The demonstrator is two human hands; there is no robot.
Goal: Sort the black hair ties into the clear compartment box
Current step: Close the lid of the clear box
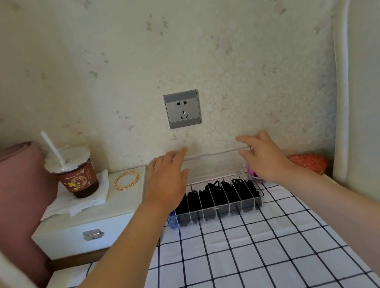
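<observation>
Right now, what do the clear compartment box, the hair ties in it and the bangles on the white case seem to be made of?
The compartment box looks like clear rigid plastic, glossy; the dividers and contents show through its walls. The hair ties: matte black, probably fabric-covered elastic, since they bunch softly. The bangles: shiny yellow metal, perhaps gold or gilt; I cannot tell which.

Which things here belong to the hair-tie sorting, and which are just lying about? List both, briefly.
Job: clear box, lid, black hair ties.
Lying about: drink cup, gold bangles, wall socket, red pouch, white case.
</observation>
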